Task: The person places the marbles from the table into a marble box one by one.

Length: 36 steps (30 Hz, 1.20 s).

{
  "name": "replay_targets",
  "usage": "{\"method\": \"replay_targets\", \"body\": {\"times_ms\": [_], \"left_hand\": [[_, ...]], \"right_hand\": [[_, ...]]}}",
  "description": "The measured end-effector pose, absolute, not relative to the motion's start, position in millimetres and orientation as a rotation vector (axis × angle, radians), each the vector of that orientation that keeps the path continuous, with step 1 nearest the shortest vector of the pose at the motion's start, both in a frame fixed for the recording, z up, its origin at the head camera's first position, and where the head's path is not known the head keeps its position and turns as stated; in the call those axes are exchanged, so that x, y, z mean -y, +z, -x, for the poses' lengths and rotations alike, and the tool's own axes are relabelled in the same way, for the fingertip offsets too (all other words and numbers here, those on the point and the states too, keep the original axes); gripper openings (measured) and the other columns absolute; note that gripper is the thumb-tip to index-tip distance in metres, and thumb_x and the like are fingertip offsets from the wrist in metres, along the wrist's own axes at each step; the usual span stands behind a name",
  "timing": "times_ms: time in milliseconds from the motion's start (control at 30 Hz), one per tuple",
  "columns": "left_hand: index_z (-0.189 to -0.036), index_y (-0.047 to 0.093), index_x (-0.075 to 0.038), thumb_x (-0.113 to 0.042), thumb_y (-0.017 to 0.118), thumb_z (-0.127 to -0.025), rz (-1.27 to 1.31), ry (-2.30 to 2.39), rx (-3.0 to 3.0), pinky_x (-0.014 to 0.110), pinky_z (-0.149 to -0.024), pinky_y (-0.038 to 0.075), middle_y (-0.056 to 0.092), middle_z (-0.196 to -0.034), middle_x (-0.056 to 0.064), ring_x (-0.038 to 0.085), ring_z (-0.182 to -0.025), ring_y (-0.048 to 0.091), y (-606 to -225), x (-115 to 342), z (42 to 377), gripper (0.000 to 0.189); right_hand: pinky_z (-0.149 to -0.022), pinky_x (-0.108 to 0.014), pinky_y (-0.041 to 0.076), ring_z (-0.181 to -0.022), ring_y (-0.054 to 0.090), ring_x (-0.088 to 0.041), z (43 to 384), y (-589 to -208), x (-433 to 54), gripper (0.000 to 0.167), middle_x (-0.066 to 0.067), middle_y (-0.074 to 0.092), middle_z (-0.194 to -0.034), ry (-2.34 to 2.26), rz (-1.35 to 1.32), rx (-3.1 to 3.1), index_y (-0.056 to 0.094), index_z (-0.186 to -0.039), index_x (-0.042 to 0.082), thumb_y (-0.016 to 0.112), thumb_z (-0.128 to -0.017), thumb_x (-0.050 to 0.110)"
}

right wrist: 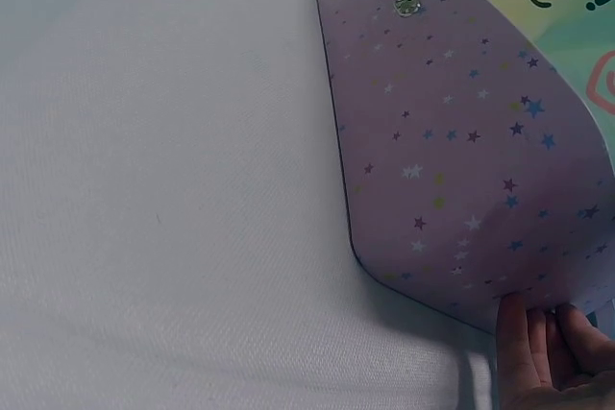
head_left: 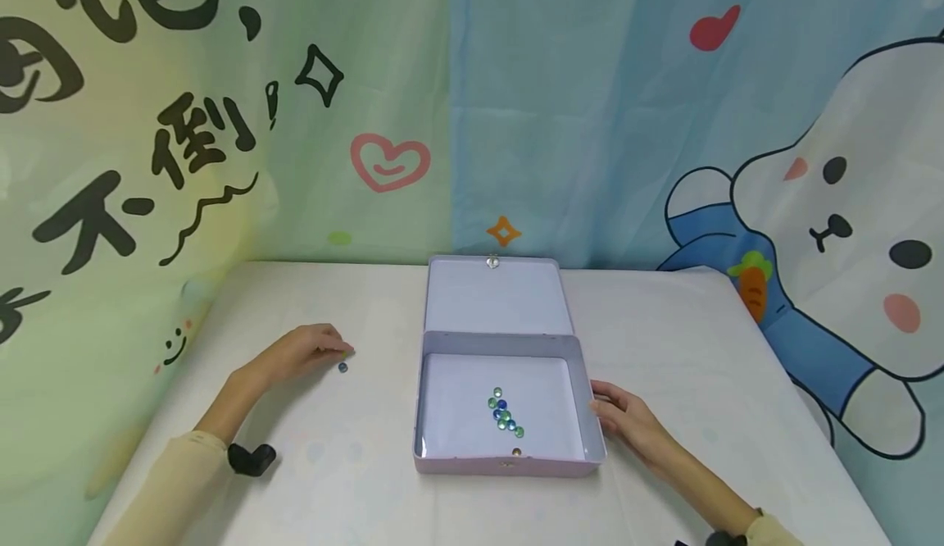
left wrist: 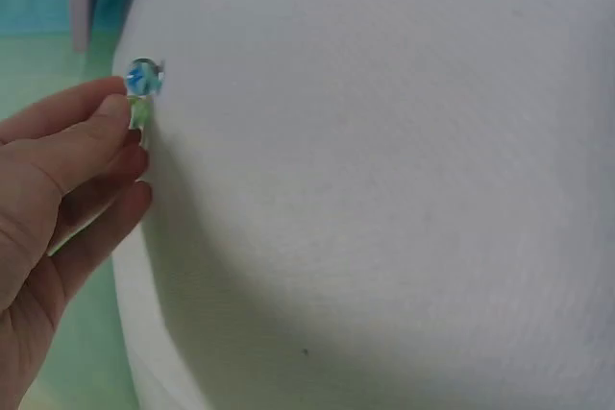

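Note:
Left of the box, my left hand [head_left: 302, 353] pinches a green glass marble [left wrist: 139, 112] between thumb and fingertips. A blue glass marble [head_left: 342, 368] lies on the white tablecloth right beside those fingertips. The lidded tin box [head_left: 509, 468] stands in the middle with its lid [head_left: 496, 296] swung back. Inside, several green and blue marbles [head_left: 505, 415] form a loose cluster, and an amber marble [head_left: 516, 452] sits near the front wall. My right hand [head_left: 627, 419] rests its fingers against the box's right side, whose pink, star-printed outside shows in the right wrist view.
A white cloth [head_left: 354, 489] covers the table. Behind it hangs a printed curtain [head_left: 546, 120] with writing, hearts and a cartoon bear. A small metal clasp [head_left: 492, 262] sits on the lid's far edge.

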<state>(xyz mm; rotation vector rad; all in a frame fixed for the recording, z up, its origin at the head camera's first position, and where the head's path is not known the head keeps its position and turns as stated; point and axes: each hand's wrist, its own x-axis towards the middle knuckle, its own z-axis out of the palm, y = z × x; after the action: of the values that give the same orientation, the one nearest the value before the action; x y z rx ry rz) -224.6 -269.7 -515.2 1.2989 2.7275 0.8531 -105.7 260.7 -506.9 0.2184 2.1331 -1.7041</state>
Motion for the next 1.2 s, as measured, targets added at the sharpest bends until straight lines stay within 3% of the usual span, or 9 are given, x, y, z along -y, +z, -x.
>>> {"method": "replay_targets", "body": {"times_ms": [267, 500, 700, 933, 1200], "left_hand": [[-0.096, 0.075, -0.006, 0.003, 0.072, -0.082, -1.354, 0.819, -2.734, 0.026, -0.072, 0.057, 0.071, -0.091, 0.003, 0.017, -0.082, 0.069, -517.2, 269.4, 227.6, 0.017], [-0.094, 0.075, -0.008, -0.001, 0.073, -0.082, -1.237, 0.742, -2.799, 0.024, -0.072, 0.056, 0.073, -0.09, -0.001, 0.012, -0.082, 0.068, -513.8, 269.1, 226.2, 0.014], [-0.095, 0.073, -0.004, 0.001, 0.073, -0.081, -1.134, 0.863, -2.818, 0.022, -0.069, 0.055, 0.073, -0.088, 0.002, 0.01, -0.078, 0.065, -496.7, 263.7, 222.6, 0.015], [-0.096, 0.073, -0.004, 0.002, 0.076, -0.078, -1.262, 1.009, -2.804, 0.019, -0.068, 0.056, 0.073, -0.088, -0.001, 0.006, -0.076, 0.066, -473.7, 251.6, 219.3, 0.02], [-0.1, 0.072, -0.012, -0.01, 0.074, -0.084, -1.19, 1.092, -2.679, 0.021, -0.074, 0.057, 0.073, -0.092, -0.006, 0.001, -0.08, 0.065, -456.5, 227.2, 217.3, 0.016]], "right_hand": [[-0.088, -0.011, 0.048, -0.103, 0.056, 0.003, 105.7, -507.0, -261.6, 0.063, -0.027, 0.045, -0.141, -1.718, -0.205, -2.112, 0.031, -0.145, -0.008, 0.055, -0.096, 0.023], [-0.089, -0.012, 0.048, -0.103, 0.055, 0.003, 104.7, -506.3, -263.1, 0.063, -0.029, 0.042, -0.142, -1.715, -0.169, -2.114, 0.028, -0.146, -0.01, 0.053, -0.097, 0.022], [-0.09, -0.012, 0.048, -0.104, 0.055, 0.003, 105.5, -505.5, -262.8, 0.063, -0.028, 0.044, -0.141, -1.716, -0.177, -2.111, 0.029, -0.146, -0.009, 0.053, -0.097, 0.023], [-0.089, -0.011, 0.047, -0.103, 0.056, 0.005, 105.4, -505.9, -262.2, 0.063, -0.027, 0.044, -0.142, -1.712, -0.182, -2.115, 0.03, -0.146, -0.008, 0.054, -0.097, 0.024], [-0.09, -0.011, 0.048, -0.104, 0.055, 0.005, 105.9, -508.3, -264.7, 0.064, -0.029, 0.042, -0.143, -1.71, -0.156, -2.109, 0.028, -0.146, -0.009, 0.053, -0.098, 0.023]]}}
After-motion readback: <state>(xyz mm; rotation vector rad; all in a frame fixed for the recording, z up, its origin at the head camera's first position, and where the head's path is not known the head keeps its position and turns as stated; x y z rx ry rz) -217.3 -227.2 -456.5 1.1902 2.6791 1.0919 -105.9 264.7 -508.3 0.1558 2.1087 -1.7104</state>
